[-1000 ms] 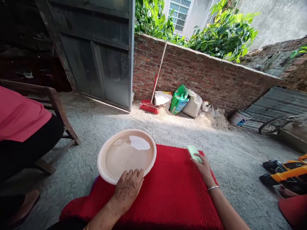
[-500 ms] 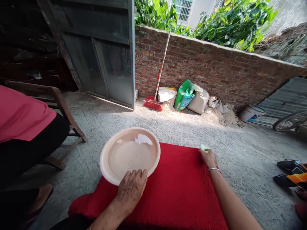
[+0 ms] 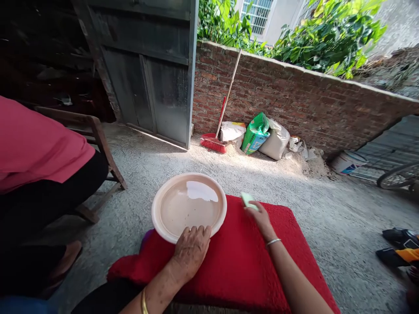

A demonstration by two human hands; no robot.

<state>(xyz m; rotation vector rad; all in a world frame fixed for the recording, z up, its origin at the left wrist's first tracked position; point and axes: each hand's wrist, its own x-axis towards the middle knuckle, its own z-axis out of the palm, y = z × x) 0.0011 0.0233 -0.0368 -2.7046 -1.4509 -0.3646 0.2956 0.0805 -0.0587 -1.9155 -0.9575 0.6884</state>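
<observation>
Red cloth point(image 3: 235, 266) lies under the basin point(image 3: 156, 213), whose rim the left hand point(image 3: 193, 248) grips; just beside it, the right hand's point(image 3: 261, 219) fingers clasp a green block point(image 3: 248, 199). Beyond are a broom point(image 3: 214, 144) and green sack point(image 3: 255, 134).

Brick wall point(image 3: 294, 93), concrete ground point(image 3: 262, 181): a yard (broom point(image 3: 216, 147) included).

Pale green block point(image 3: 246, 199) at far edge of red cloth point(image 3: 237, 270), beside water-filled basin point(image 3: 156, 210)
</observation>
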